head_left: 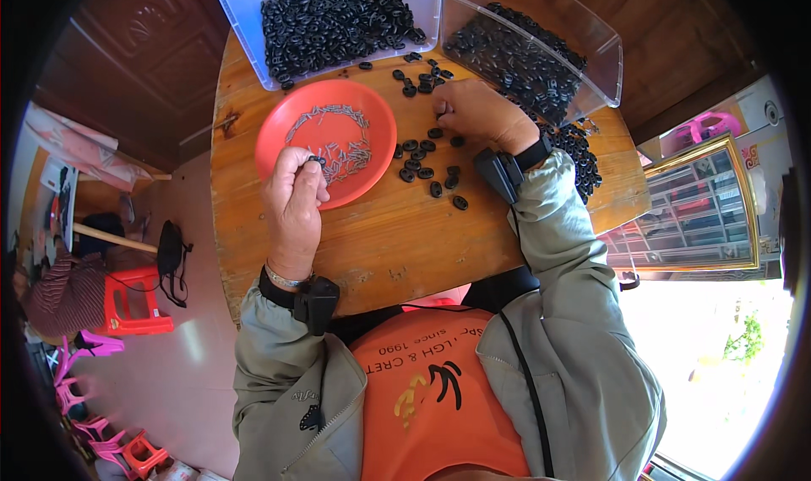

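Observation:
My left hand (294, 198) is closed in a pinch over the near rim of a round red-orange plastic dish (269, 126). Between its thumb and forefinger shows a small black plastic piece (317, 159). Small silvery metal pins (342, 158) lie scattered inside the dish, some in a curved band. To the right, my right hand (486, 114) is held low over loose black oval pieces (414, 153) with two holes each. Its fingers are curled together, and what they may hold is hidden.
A clear plastic bin (253, 33) full of black pieces stands at the back. Beside it a tilted clear container (615, 67) spills more onto the wooden table (363, 261). A red stool (135, 299) stands on the floor at left, near another person in a striped sleeve (63, 299).

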Available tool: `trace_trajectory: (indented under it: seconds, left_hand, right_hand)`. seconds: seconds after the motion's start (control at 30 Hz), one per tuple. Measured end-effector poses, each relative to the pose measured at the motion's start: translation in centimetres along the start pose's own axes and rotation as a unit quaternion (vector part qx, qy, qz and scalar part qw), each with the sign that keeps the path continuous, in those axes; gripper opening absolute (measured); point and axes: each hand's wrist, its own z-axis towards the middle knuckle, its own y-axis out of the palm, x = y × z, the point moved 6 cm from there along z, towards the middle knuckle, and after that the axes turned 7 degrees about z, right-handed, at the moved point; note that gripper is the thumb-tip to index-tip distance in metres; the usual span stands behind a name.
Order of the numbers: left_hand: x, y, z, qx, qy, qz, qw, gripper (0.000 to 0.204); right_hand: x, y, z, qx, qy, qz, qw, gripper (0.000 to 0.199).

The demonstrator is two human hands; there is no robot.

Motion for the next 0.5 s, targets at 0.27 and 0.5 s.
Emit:
trace_trajectory:
  seconds: [0.27, 0.5]
  left_hand:
    - [-0.1, 0.3, -0.1, -0.007, -0.008, -0.015, 1.000, 0.013]
    - [0.2, 1.9, -0.8, -0.043, -0.009, -0.049, 0.998, 0.012]
  right_hand:
    - [-1.1, -0.1, 0.1, -0.008, -0.032, 0.024, 0.999, 0.018]
    - [-6.5, 2.1, 0.3, -0.050, -0.007, 0.547, 0.836, 0.015]
